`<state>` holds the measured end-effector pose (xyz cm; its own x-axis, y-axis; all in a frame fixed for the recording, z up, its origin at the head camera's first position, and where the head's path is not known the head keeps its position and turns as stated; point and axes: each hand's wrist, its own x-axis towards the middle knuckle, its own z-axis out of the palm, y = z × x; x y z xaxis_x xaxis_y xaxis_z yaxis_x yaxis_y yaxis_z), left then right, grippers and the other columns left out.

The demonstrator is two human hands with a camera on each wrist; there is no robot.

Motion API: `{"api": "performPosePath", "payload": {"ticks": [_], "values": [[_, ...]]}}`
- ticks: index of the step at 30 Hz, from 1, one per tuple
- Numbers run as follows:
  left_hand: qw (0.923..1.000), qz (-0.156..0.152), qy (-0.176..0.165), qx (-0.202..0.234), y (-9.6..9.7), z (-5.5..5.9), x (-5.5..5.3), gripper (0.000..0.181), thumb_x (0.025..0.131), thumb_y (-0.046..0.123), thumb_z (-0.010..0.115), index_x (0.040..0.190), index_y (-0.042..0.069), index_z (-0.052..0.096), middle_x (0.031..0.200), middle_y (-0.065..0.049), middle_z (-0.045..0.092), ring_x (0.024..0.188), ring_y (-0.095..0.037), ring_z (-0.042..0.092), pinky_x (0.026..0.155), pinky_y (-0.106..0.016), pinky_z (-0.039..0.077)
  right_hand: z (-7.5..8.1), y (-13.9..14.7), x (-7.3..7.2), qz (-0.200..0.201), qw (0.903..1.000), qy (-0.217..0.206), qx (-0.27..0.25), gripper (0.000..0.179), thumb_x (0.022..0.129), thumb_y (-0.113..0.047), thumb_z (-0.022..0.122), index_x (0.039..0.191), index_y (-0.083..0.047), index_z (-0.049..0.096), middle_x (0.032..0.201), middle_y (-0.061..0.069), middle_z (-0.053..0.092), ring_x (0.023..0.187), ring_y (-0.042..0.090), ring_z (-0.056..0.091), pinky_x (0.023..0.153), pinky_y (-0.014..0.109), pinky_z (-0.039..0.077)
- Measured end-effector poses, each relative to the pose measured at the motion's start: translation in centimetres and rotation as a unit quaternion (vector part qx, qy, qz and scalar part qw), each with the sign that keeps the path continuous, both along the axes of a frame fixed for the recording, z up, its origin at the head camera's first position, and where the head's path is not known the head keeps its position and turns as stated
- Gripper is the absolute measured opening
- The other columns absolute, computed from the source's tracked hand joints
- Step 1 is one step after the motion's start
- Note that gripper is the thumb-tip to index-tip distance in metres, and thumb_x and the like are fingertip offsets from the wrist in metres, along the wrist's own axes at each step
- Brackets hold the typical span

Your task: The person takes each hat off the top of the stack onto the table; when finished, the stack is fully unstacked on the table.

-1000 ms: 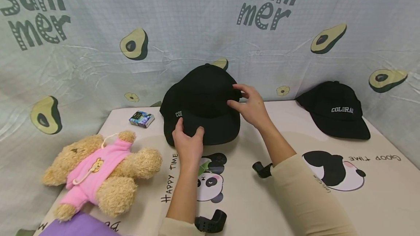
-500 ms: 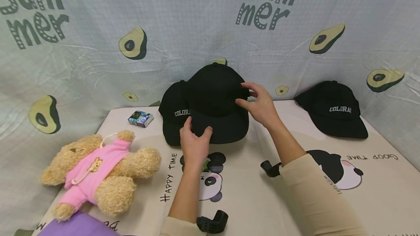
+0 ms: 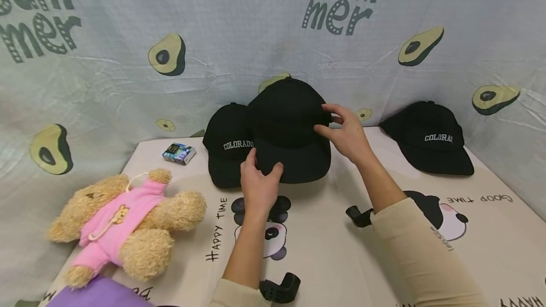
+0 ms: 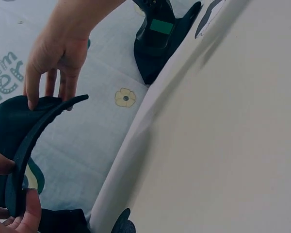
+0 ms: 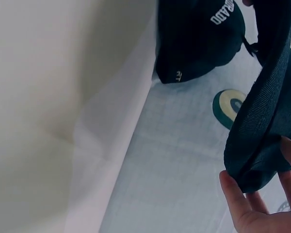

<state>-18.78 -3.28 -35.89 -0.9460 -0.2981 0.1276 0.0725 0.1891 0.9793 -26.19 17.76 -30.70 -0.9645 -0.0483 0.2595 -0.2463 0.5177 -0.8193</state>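
Note:
A plain black baseball cap (image 3: 290,117) is held up between both hands, its brim toward me and raised off the table. My left hand (image 3: 258,188) pinches the brim's left edge, thumb on one face and fingers on the other, as the left wrist view shows on the cap's brim (image 4: 20,170). On the other side my right hand (image 3: 350,136) grips the crown's edge between thumb and fingers. In the right wrist view the right hand's thumb and fingers (image 5: 235,194) hold the cap's rim (image 5: 262,111). Partly behind the held cap stands a black COLORADO cap (image 3: 226,129).
Another black lettered cap (image 3: 432,131) rests at the table's back right. At left lie a teddy bear (image 3: 123,221) in a pink hoodie and a small blue-patterned box (image 3: 179,153). A purple item (image 3: 98,295) is at the lower left. A printed curtain (image 3: 239,22) hangs behind the table.
Both hands have carried the held cap to the right, away from the COLORADO cap, whose lettering is now uncovered. The view has shifted slightly.

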Motion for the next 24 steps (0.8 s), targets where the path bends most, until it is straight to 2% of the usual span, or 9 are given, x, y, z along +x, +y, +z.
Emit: {"api": "performPosePath", "payload": {"ticks": [7, 14, 24], "values": [[0.9998, -0.019, -0.003, -0.007, 1.0, -0.1, -0.1, 0.076, 0.091, 0.017, 0.072, 0.157, 0.001, 0.039, 0.146, -0.022, 0.046, 0.132, -0.036, 0.05, 0.114, -0.054, 0.042, 0.2, 1.3, 0.2, -0.009, 0.9999, -0.007, 0.004, 0.062, 0.096, -0.027, 0.073, 0.153, -0.017, 0.051, 0.164, 0.009, 0.037, 0.148, 0.039, 0.042, 0.113, 0.059, 0.042], [0.9991, -0.04, -0.008, -0.008, 2.0, -0.3, -0.2, 0.078, 0.09, 0.017, 0.072, 0.157, -0.001, 0.037, 0.146, -0.023, 0.046, 0.136, -0.038, 0.048, 0.114, -0.056, 0.041, -0.2, 2.6, 0.1, -0.016, 0.9998, -0.007, 0.0, 0.062, 0.095, -0.023, 0.073, 0.152, -0.015, 0.051, 0.163, 0.01, 0.04, 0.147, 0.039, 0.043, 0.113, 0.059, 0.042], [0.9978, -0.056, -0.022, -0.03, 4.1, -1.6, -1.1, 0.078, 0.087, 0.017, 0.074, 0.155, -0.003, 0.041, 0.138, -0.023, 0.052, 0.131, -0.038, 0.052, 0.113, -0.055, 0.04, -1.2, 4.7, 0.2, -0.033, 0.9993, -0.017, 0.009, 0.062, 0.096, -0.021, 0.072, 0.153, -0.013, 0.05, 0.163, 0.012, 0.039, 0.148, 0.039, 0.041, 0.113, 0.06, 0.041]]}}
